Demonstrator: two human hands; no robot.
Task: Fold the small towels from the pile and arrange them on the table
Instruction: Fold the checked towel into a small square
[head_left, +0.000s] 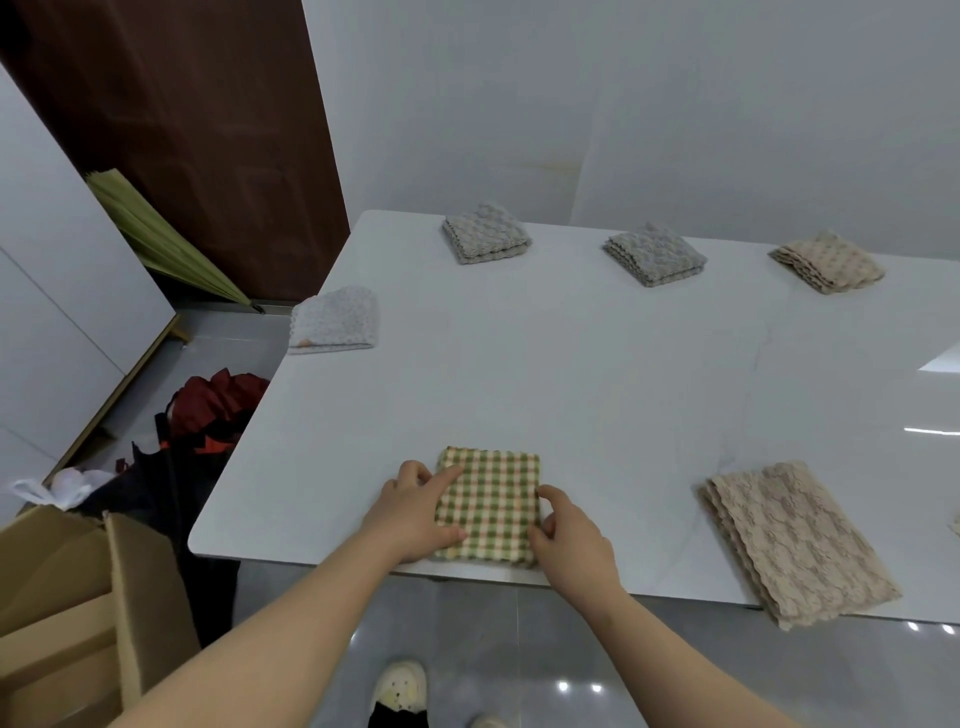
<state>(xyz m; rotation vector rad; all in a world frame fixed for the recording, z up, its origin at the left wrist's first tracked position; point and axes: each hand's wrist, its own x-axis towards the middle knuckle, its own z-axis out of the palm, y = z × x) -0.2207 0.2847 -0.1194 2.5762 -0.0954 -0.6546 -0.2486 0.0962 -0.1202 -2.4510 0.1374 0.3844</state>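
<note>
Checked towel (493, 504) lay folded at near table (597, 389) edge, long axis near-far; left hand (415, 512) pressed flat-open on its left side; right hand (563, 535) pinched its right edge.

Pale grey walls (675, 104) behind and to the right — plain, unmarked apart from a faint vertical seam. Dark brown door (208, 130) at upper left. White glossy table (571, 389) with rounded corners, catching bright reflections on its right side. Grey tiled floor (519, 649), shiny, small light spots in it. White cabinet panel (52, 312) at far left. Green folded umbrella (156, 234) leaning by the door. Open cardboard box (78, 597) at lower left — dark and red fabric heap (208, 415) beyond it.
</note>
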